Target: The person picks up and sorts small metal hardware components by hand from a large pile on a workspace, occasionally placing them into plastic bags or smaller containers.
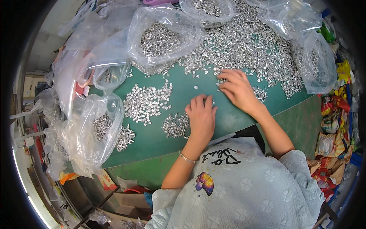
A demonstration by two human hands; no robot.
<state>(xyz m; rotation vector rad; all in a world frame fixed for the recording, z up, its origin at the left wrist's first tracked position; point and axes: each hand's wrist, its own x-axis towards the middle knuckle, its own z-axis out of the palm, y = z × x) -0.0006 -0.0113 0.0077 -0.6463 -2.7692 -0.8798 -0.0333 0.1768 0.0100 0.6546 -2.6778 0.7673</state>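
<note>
the right hand (pixel 239 89) lies flat, fingers spread, at the near edge of the large heap of small metal parts (pixel 248 45) on the green worktop (pixel 183 95); the heap extends away from it. the left hand (pixel 201 116) rests palm down just beside, its grip holding nothing visible; the right hand is nearer.

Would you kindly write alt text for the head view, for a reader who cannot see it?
A person's left hand and right hand rest on a green table among small silver metal pieces. Sorted piles lie to the left, with clear plastic bags of pieces around them.
</note>
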